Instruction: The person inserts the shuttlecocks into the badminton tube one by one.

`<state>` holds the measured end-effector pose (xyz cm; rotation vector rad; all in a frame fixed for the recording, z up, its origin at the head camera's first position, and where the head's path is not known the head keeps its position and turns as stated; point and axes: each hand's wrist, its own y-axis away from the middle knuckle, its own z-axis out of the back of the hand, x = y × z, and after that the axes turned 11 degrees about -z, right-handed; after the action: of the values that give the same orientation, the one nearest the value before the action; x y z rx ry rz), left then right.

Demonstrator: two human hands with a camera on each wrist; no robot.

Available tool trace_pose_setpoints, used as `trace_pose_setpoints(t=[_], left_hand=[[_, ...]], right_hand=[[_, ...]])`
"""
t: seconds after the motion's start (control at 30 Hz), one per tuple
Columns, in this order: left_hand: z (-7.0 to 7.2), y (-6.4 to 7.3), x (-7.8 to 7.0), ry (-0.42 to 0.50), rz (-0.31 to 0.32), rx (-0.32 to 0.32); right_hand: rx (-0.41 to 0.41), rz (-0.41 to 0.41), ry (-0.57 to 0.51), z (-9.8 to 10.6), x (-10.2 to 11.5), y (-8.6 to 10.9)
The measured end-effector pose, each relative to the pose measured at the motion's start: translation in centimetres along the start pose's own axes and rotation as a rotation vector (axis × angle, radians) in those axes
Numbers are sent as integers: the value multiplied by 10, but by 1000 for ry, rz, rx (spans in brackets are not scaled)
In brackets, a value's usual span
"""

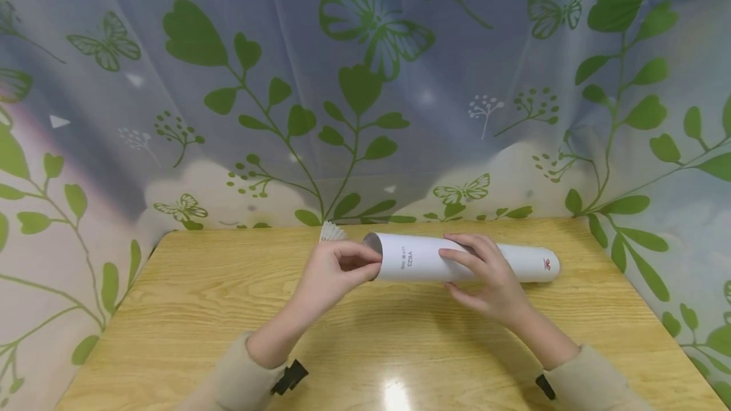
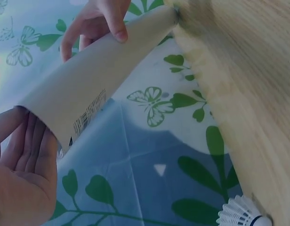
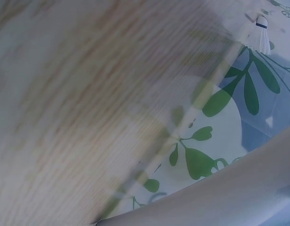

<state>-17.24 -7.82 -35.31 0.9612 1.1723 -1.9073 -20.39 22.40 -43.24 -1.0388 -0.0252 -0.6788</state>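
Observation:
A white shuttlecock tube [image 1: 419, 260] lies across in front of me, its mouth to the left and a small red logo near its right end. My right hand [image 1: 492, 279] grips the tube around its middle, fingers over the top and thumb on the near side. At the mouth is my left hand [image 1: 334, 268], thumb and forefinger close together by the rim. In the left wrist view, fingers [image 2: 29, 146] of that hand reach into the tube's opening; their tips, and anything they hold inside, are hidden. Beyond the left hand lies a white shuttlecock [image 1: 331, 231].
The wooden table [image 1: 240, 284] runs back to a curtain [image 1: 285, 113] printed with green leaves and butterflies, which hangs behind and along both sides. The shuttlecock sits close to the table's back edge. Dark straps show at both sleeves.

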Motion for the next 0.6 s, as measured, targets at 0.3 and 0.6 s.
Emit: trace_pose_setpoints(t=[0.3,0.6], left_hand=[[29,-5,6,8,-13,-77],[69,-16,27,52,179,-176]], right_hand=[[7,-34,-15,4,0,0],[-5,-20,-11,4,0,-1]])
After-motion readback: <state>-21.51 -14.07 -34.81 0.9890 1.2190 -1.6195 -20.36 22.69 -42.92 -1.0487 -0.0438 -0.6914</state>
